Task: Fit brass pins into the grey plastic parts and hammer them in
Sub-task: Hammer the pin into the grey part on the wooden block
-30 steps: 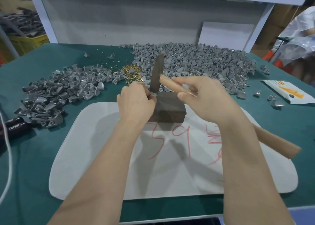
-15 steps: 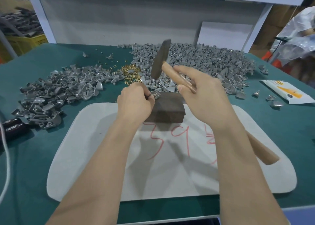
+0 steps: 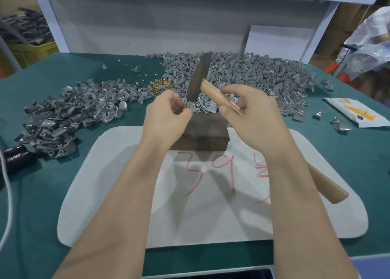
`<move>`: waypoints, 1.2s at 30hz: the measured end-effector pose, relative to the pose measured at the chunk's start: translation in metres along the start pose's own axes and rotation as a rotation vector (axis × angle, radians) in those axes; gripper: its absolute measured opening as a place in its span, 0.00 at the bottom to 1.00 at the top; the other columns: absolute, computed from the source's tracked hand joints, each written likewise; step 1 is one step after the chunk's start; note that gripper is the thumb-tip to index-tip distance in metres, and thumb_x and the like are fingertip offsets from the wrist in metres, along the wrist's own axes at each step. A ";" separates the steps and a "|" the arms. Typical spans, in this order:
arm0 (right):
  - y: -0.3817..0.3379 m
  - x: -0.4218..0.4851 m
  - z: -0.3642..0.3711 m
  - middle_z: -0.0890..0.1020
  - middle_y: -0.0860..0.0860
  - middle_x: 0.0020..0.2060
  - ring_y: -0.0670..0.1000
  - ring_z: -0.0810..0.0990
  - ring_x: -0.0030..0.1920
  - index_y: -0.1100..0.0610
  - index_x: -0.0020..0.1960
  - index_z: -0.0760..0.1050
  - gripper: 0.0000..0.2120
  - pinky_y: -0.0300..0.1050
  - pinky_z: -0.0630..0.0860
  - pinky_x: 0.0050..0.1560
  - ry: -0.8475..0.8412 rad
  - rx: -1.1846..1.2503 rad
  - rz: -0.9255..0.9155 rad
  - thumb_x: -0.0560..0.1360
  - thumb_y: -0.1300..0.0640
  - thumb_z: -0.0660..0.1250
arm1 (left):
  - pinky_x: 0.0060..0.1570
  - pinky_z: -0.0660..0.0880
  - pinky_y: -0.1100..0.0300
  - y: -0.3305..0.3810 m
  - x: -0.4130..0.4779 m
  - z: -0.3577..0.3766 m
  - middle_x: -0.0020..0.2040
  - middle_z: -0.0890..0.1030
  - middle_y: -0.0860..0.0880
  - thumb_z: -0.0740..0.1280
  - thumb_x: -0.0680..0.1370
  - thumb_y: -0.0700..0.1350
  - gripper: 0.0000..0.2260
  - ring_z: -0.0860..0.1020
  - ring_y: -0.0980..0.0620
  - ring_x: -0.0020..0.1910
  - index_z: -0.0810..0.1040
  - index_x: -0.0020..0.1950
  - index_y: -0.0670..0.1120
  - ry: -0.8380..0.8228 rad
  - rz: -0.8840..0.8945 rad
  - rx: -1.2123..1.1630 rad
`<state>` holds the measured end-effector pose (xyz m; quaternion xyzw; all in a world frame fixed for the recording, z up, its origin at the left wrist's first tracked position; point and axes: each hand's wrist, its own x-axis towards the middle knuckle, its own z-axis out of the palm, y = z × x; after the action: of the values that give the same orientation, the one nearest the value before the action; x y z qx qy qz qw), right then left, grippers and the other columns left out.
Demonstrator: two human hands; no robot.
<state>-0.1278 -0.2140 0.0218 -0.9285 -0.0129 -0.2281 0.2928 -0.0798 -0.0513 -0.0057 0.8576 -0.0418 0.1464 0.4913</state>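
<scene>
My right hand (image 3: pixel 251 116) grips the wooden handle of a hammer (image 3: pixel 199 77) near its dark metal head, which is raised above the far edge of a dark block (image 3: pixel 202 134). My left hand (image 3: pixel 166 118) rests at the block's left far corner with its fingers curled round a small grey part; the part and its pin are mostly hidden by the fingers. A small heap of brass pins (image 3: pixel 161 85) lies just beyond my left hand. Piles of grey plastic parts sit at the left (image 3: pixel 71 112) and at the back (image 3: pixel 253 76).
The block stands on a white mat (image 3: pixel 211 204) with red marks, laid on the green table (image 3: pixel 42 204). A white packet (image 3: pixel 356 114) and a few loose parts lie at the right. A black object (image 3: pixel 18 156) and a white cable sit at the left edge.
The hammer head rose off the block's far edge half a second ago and now hangs a little lower, closer to my left hand. My left hand stayed at the block.
</scene>
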 end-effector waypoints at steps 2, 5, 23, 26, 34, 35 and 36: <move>0.001 -0.001 0.000 0.72 0.40 0.31 0.48 0.73 0.39 0.42 0.59 0.76 0.15 0.41 0.63 0.39 -0.016 0.002 0.010 0.74 0.52 0.67 | 0.33 0.67 0.74 -0.001 0.001 -0.001 0.37 0.76 0.57 0.66 0.73 0.40 0.04 0.75 0.57 0.38 0.76 0.43 0.49 0.017 0.012 -0.012; 0.000 -0.001 0.000 0.76 0.42 0.32 0.46 0.75 0.38 0.41 0.57 0.77 0.13 0.41 0.64 0.38 -0.035 0.023 0.012 0.73 0.52 0.67 | 0.37 0.65 0.70 -0.003 0.002 -0.001 0.36 0.76 0.58 0.66 0.73 0.40 0.05 0.75 0.55 0.39 0.78 0.44 0.50 0.029 0.016 0.022; -0.007 -0.007 -0.011 0.72 0.39 0.35 0.50 0.75 0.43 0.38 0.59 0.76 0.16 0.42 0.69 0.43 -0.136 -0.075 0.006 0.74 0.53 0.67 | 0.51 0.76 0.57 -0.010 0.005 0.003 0.36 0.77 0.54 0.67 0.74 0.39 0.06 0.76 0.51 0.42 0.77 0.41 0.50 -0.011 0.023 0.135; -0.009 -0.008 -0.010 0.70 0.38 0.34 0.51 0.74 0.43 0.39 0.59 0.76 0.16 0.43 0.71 0.44 -0.127 -0.095 0.006 0.74 0.54 0.66 | 0.50 0.75 0.58 -0.009 0.005 0.005 0.36 0.76 0.54 0.68 0.73 0.40 0.06 0.75 0.51 0.41 0.76 0.40 0.50 -0.011 0.030 0.143; -0.019 -0.013 0.001 0.75 0.49 0.40 0.56 0.77 0.45 0.41 0.60 0.75 0.15 0.46 0.73 0.47 -0.162 -0.141 -0.015 0.75 0.54 0.66 | 0.51 0.76 0.57 -0.008 0.005 0.005 0.38 0.78 0.51 0.66 0.73 0.40 0.04 0.78 0.48 0.44 0.76 0.41 0.49 -0.019 0.050 0.190; -0.019 -0.013 0.002 0.76 0.49 0.40 0.56 0.77 0.45 0.41 0.59 0.75 0.15 0.46 0.73 0.48 -0.165 -0.141 -0.012 0.75 0.54 0.65 | 0.50 0.75 0.57 -0.008 0.005 0.005 0.38 0.77 0.51 0.66 0.73 0.40 0.04 0.78 0.48 0.44 0.76 0.41 0.49 -0.017 0.049 0.191; -0.020 -0.014 0.003 0.75 0.49 0.40 0.57 0.77 0.46 0.42 0.60 0.74 0.15 0.47 0.74 0.49 -0.154 -0.133 -0.008 0.75 0.55 0.65 | 0.50 0.75 0.58 -0.008 0.005 0.005 0.36 0.77 0.52 0.66 0.73 0.40 0.04 0.77 0.48 0.43 0.76 0.41 0.49 -0.013 0.047 0.188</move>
<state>-0.1420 -0.1946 0.0247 -0.9606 -0.0239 -0.1578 0.2276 -0.0726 -0.0514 -0.0137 0.8995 -0.0513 0.1555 0.4050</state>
